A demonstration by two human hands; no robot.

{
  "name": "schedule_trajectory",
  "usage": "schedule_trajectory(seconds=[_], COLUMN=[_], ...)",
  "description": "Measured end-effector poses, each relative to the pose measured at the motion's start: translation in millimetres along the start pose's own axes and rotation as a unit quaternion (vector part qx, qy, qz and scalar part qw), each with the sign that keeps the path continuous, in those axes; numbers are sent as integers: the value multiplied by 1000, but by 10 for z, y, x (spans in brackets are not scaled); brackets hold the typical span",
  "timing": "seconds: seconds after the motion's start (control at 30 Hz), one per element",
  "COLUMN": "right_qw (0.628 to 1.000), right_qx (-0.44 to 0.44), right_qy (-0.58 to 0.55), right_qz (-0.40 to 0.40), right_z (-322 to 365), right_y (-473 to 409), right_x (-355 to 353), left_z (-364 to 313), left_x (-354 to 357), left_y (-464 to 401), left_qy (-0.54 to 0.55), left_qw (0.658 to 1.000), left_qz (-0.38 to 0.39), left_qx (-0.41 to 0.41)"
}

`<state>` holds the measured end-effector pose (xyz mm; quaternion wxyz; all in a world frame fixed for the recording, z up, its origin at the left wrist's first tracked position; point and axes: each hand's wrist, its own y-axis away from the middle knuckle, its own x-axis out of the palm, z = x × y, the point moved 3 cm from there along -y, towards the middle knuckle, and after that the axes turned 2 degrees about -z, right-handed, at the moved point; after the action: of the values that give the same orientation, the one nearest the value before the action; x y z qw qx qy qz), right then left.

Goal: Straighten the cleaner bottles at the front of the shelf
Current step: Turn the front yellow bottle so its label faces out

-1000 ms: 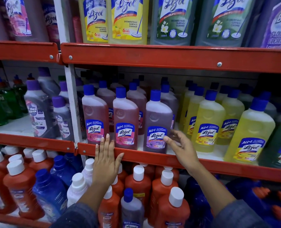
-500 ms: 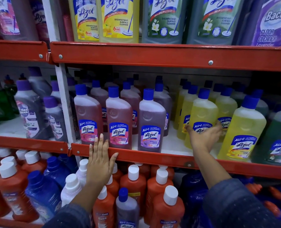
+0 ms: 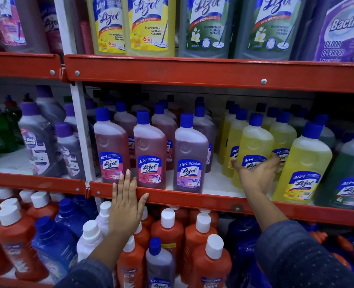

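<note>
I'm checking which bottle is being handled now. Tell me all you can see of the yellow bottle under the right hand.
The yellow bottle is translucent plastic, filled with yellow liquid, topped by a blue screw cap. Its blue Lizol label faces forward, partly covered by the right hand, whose fingers spread over its lower front. It stands about upright on the white shelf board, set back from the red front rail, with more yellow bottles close beside and behind it. Whether the hand grips or only presses it is unclear.

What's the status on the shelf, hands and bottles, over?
Left hand flat on the red shelf edge, holding nothing. Right hand wrapped around a front yellow bottle. Three pink and purple front bottles upright, labels forward. Nothing in the way.
</note>
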<state>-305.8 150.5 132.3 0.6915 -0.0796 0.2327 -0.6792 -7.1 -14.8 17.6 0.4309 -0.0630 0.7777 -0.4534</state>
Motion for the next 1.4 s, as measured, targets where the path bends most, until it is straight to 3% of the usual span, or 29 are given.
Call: schedule_trajectory(seconds=[0.3, 0.73, 0.97, 1.13, 1.3, 1.4], right_qw=[1000, 998, 997, 989, 984, 980], right_qx=[1, -61, -61, -75, -80, -67], right_qy=[22, -7, -52, -125, -155, -163], right_qz=[9, -6, 9, 18, 46, 94], right_z=[6, -114, -198, -338, -429, -453], right_y=[70, 394, 454, 513, 474, 378], right_x=[-47, -281, -268, -406, -595, -665], left_z=[-5, -21, -162, -671, -1598, -2072], left_x=[-10, -3, 6, -31, -60, -99], left_y=[16, 15, 75, 169, 266, 172], left_qy=[-4, -6, 27, 78, 184, 306], left_qw=[1000, 1000, 997, 987, 980, 951], left_qz=[7, -20, -20, -49, -58, -18], left_qx=[1, 5, -64, -132, -47, -25])
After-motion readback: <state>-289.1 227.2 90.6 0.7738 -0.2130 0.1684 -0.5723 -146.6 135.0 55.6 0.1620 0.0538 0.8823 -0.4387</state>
